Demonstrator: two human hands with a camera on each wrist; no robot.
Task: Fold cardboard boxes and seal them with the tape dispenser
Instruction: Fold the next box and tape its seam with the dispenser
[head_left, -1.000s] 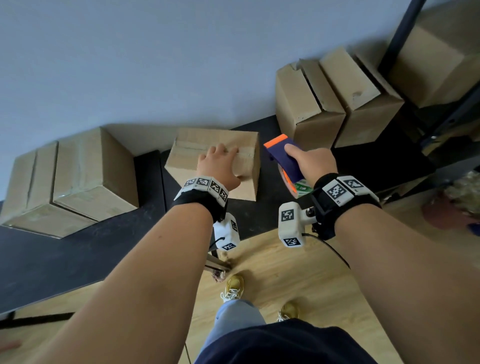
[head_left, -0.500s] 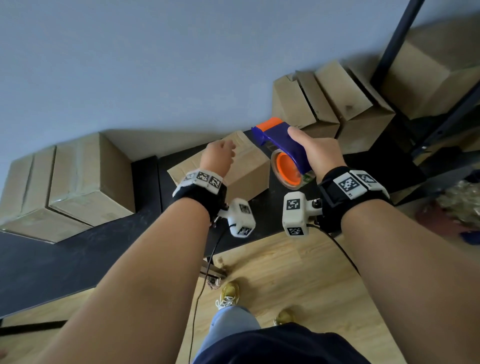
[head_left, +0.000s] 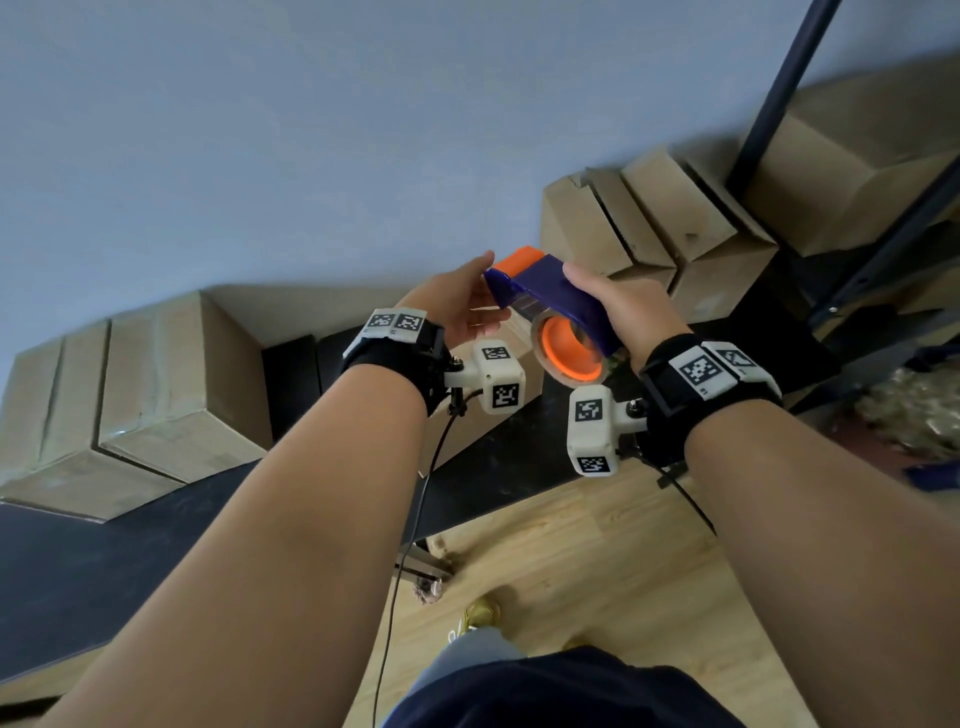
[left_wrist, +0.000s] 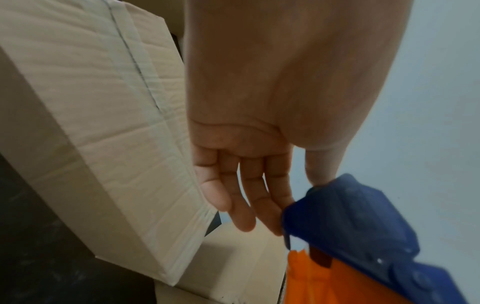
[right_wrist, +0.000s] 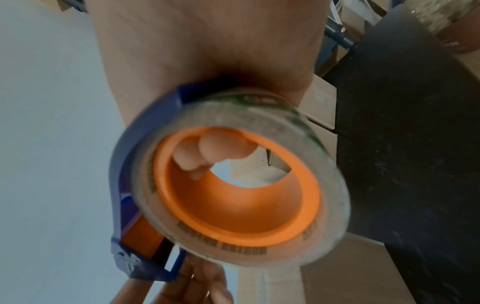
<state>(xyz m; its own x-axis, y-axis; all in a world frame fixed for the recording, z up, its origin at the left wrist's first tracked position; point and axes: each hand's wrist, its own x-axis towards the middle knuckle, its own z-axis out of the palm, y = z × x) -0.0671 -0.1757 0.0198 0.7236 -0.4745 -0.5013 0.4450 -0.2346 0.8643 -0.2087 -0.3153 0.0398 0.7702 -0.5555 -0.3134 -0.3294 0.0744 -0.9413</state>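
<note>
My right hand (head_left: 623, 312) grips the blue and orange tape dispenser (head_left: 550, 296), lifted above the table, with its tape roll (head_left: 569, 353) facing me. In the right wrist view my fingertips (right_wrist: 207, 152) show through the roll's orange core (right_wrist: 233, 205). My left hand (head_left: 462, 306) is at the dispenser's front end, fingers nearly straight. Its thumb touches the blue frame (left_wrist: 345, 216). Below it lies the cardboard box (left_wrist: 103, 123), with clear tape along its top seam. In the head view my hands hide most of that box.
Taped boxes (head_left: 130, 389) are stacked at the left of the black table (head_left: 104, 561). More boxes (head_left: 649, 223) stand at the back right beside a black rack post (head_left: 779, 93), with a large box (head_left: 857, 156) on the shelf. Wooden floor (head_left: 597, 571) lies below.
My left hand has left the box top and risen to the dispenser's front end. My right hand has lifted the dispenser up and to the left, turning the roll toward me.
</note>
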